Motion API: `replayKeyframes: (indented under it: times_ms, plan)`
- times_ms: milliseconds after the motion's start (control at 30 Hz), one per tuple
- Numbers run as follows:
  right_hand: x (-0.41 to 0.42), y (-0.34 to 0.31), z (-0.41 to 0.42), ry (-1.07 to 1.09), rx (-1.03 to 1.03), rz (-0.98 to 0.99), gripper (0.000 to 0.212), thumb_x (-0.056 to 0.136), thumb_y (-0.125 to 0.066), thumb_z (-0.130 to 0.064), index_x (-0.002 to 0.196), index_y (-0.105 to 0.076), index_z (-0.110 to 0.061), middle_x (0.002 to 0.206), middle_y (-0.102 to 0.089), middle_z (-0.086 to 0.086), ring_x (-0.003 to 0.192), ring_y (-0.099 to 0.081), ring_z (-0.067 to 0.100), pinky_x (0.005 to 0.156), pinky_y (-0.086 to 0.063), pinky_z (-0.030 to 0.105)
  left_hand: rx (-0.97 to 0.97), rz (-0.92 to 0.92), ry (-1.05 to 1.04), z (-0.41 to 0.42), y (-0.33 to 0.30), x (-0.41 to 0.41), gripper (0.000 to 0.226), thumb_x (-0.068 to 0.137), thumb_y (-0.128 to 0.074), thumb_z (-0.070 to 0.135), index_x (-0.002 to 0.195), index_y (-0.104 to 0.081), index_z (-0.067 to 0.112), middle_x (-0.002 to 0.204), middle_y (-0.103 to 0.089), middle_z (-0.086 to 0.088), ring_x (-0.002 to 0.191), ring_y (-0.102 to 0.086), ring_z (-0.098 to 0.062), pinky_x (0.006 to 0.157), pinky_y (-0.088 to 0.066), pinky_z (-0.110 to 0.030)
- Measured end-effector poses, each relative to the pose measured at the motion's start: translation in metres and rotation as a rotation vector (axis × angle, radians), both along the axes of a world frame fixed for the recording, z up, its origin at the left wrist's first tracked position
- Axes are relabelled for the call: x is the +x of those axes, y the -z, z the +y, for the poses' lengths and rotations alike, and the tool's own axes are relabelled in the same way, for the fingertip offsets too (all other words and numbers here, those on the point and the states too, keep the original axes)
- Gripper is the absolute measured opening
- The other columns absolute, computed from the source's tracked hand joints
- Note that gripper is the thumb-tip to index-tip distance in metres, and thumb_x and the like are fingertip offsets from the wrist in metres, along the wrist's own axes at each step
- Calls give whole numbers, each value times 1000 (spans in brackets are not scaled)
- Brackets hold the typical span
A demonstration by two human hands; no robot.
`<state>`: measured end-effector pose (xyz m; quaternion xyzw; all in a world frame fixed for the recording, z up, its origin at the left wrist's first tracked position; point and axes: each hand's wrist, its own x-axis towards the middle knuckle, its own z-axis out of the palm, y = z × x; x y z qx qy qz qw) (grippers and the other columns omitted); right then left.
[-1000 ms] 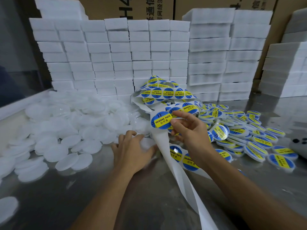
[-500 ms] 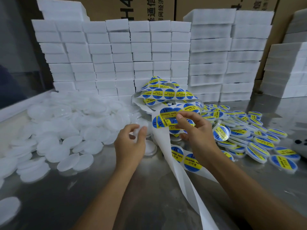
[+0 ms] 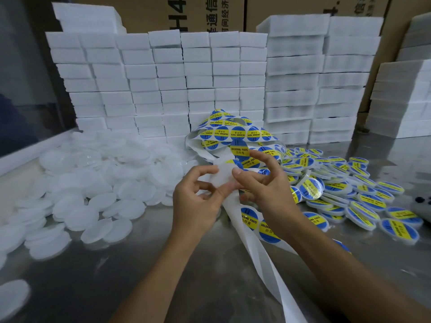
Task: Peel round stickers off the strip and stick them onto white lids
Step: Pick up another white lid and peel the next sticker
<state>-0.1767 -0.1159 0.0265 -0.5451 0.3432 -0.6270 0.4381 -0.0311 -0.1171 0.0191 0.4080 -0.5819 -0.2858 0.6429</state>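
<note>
1. While your left hand (image 3: 196,201) pinches a white lid (image 3: 222,176) over the strip (image 3: 251,243), keep to its stiff rim.
2. Your right hand (image 3: 261,185) apparently pinches the limp, tacky sticker (image 3: 239,148); hold its edge.

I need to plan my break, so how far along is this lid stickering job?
Done: a pile of stickered lids lies on the right. In hand: the left hand holds a bare white lid while the right hand brings a peeled sticker to it. Left: a large heap of bare lids and many stickers on the strip.
</note>
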Motion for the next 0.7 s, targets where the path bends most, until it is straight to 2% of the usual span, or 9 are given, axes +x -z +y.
replayKeyframes:
  times_ms: [100,200,267,367,567,633,700]
  plan:
    - [-1,3,-3,37,-7,16,44,83,-77,-17,117,-54,-33,87,-77,10,69,-68,21,75,-56,46,9,-7,28,2,1,-2,40,67,-87,15,98,-65,28,97,-68,13,74,-67,-10,58,-54,-20]
    - [-2,5,-5,70,-18,17,41,83,-77,-15,114,-56,-32,87,-76,10,74,-66,37,77,-55,53,61,123,93,2,0,-1,40,71,-83,5,103,-64,21,98,-71,8,75,-73,-16,61,-57,-23]
    - [-3,5,-5,84,-24,13,40,83,-77,-14,112,-57,-32,87,-76,10,78,-66,40,72,-54,48,133,273,173,2,-1,0,33,78,-76,0,104,-64,17,92,-75,1,74,-74,-22,61,-57,-24]
    - [-2,4,-5,91,-25,20,39,84,-77,-14,112,-57,-31,87,-77,10,79,-66,35,69,-53,43,259,449,278,1,-3,1,23,84,-69,-1,102,-65,13,84,-76,-10,78,-74,-25,63,-57,-25]
    - [-1,3,-4,123,-35,50,34,84,-76,-16,111,-60,-30,92,-76,2,78,-71,32,68,-58,44,331,609,332,-1,-3,2,17,83,-68,-2,99,-65,3,85,-75,-15,81,-74,-26,65,-58,-25]
    - [-2,4,-4,185,-35,37,26,85,-76,-19,107,-65,-29,97,-72,-9,73,-71,18,62,-58,32,337,610,310,-2,-2,3,14,83,-68,-3,95,-66,2,82,-75,-14,78,-73,-26,67,-59,-26]
    - [-6,3,-6,250,-47,20,12,88,-73,-21,97,-70,-29,88,-71,-16,69,-67,5,57,-54,18,352,617,274,-3,-1,3,12,82,-69,-4,92,-66,2,79,-75,-13,75,-73,-24,67,-60,-27]
